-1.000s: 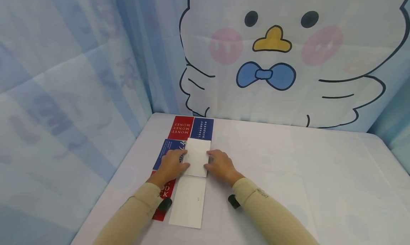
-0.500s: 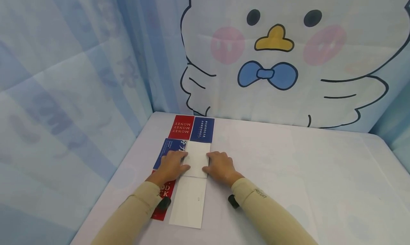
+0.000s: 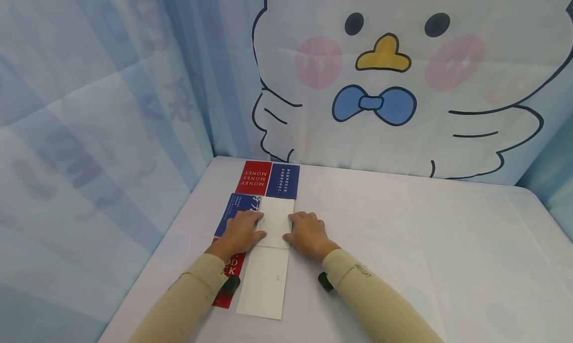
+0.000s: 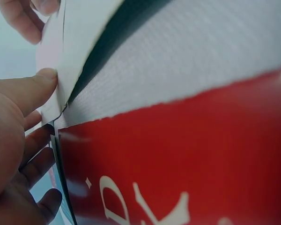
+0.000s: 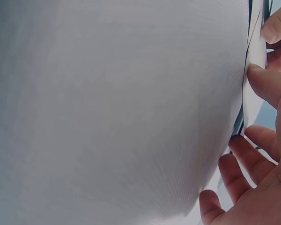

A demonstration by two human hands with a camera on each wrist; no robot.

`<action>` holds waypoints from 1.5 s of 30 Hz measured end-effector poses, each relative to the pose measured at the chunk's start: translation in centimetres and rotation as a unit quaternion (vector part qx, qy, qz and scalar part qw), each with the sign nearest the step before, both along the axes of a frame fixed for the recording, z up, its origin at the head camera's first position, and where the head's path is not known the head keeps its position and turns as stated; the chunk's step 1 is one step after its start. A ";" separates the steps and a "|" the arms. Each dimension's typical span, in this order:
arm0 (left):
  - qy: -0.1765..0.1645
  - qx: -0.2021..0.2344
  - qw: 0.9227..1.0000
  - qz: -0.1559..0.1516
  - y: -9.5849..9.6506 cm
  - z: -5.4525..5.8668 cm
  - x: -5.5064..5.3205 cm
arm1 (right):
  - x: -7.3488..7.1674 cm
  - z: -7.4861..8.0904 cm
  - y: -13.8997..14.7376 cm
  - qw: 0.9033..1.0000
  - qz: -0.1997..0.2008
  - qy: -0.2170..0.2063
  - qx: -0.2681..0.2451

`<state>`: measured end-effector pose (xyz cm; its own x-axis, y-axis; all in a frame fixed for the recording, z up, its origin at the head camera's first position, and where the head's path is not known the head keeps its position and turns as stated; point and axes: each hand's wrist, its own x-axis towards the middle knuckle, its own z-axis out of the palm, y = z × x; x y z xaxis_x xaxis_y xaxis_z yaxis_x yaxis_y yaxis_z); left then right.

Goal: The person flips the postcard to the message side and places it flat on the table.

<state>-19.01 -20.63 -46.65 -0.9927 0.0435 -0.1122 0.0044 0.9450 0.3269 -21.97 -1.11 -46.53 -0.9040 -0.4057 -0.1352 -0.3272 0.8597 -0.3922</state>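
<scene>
A white card (image 3: 274,223) lies between my two hands, its near edge meeting a second white card (image 3: 263,283). My left hand (image 3: 240,232) touches its left side with the thumb low and the index fingertip higher up. My right hand (image 3: 309,233) touches the right side in the same spread way. In the left wrist view the left thumb (image 4: 42,84) rests on the white paper while the other fingers hang loosely bent. The right wrist view has the right thumb (image 5: 264,82) at the card edge. Partly under my left hand and wrist lie a blue card (image 3: 233,211) and a red card (image 3: 233,268).
Beyond the white card, a red card with MONEY lettering (image 3: 253,177) and a blue card with white writing (image 3: 284,180) lie side by side. The pale tabletop (image 3: 403,248) extends to the right. Cartoon-printed cloth (image 3: 380,144) hangs behind, with blue cloth (image 3: 112,109) at the left.
The white card between my hands has come down slightly toward me, so more of the blue card behind it shows and its near edge lines up with the second white card. Both hands barely moved.
</scene>
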 end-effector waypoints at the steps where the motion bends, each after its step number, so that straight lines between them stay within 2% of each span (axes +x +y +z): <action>1: 0.000 0.000 1.000 0.000 0.0 0.0 0.0 | 0.0 0.0 0.0 1.000 0.001 0.001 0.002; 11: -0.010 -0.003 1.000 0.000 0.1 0.0 -0.1 | 0.0 0.0 0.2 1.000 0.016 0.013 0.014; 20: -0.019 0.010 1.000 0.014 0.2 0.0 -0.2 | -0.1 0.0 0.1 0.999 0.022 0.020 0.019; 27: -0.020 -0.006 1.000 -0.008 0.2 0.2 -0.4 | -0.2 0.0 0.1 0.999 0.029 0.020 0.015; 36: -0.035 0.012 0.999 0.003 0.1 0.1 -0.4 | -0.1 -0.1 0.0 1.000 0.025 0.014 0.007; 45: -0.030 0.011 0.999 -0.004 0.2 0.2 -0.2 | 0.1 -0.1 0.3 0.999 0.030 0.010 0.010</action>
